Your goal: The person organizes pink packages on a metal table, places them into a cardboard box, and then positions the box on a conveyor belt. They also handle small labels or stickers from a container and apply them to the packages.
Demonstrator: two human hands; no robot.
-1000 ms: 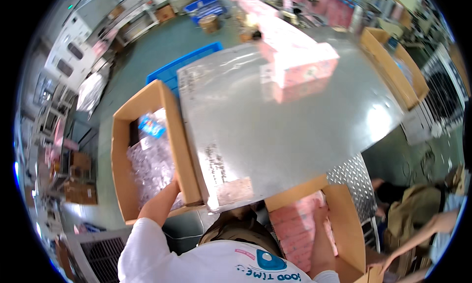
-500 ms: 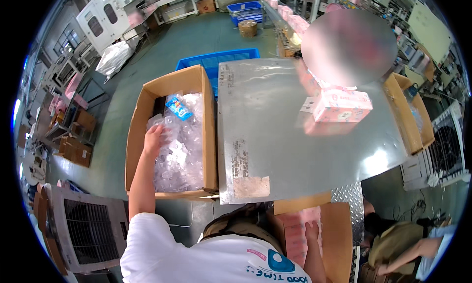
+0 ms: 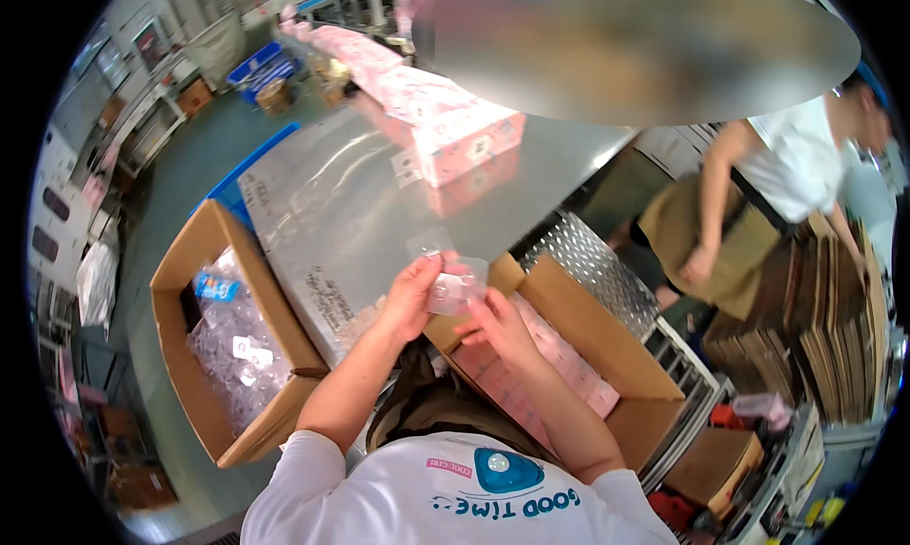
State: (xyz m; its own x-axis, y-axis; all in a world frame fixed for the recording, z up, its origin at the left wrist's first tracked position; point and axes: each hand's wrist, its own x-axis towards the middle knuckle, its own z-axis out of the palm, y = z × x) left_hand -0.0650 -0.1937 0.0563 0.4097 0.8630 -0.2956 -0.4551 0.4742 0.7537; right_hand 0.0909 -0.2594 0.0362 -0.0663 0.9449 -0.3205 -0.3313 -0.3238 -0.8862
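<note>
A clear plastic packet (image 3: 445,284) glints above a shiny grey steel table (image 3: 351,213), brown cardboard boxes (image 3: 204,261) flank it, and pink patterned cartons (image 3: 464,137) lie beyond.

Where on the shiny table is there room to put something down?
The metal table is bare between the pink box and the left carton of clear packets. It is crowded near both hands and in the carton of pink boxes.

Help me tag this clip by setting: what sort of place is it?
Probably a factory packing area. The person's hands hold a clear packet over a steel table, with a cardboard box of clear packets alongside, pink boxes lined up, and flat cartons stacked nearby.
</note>
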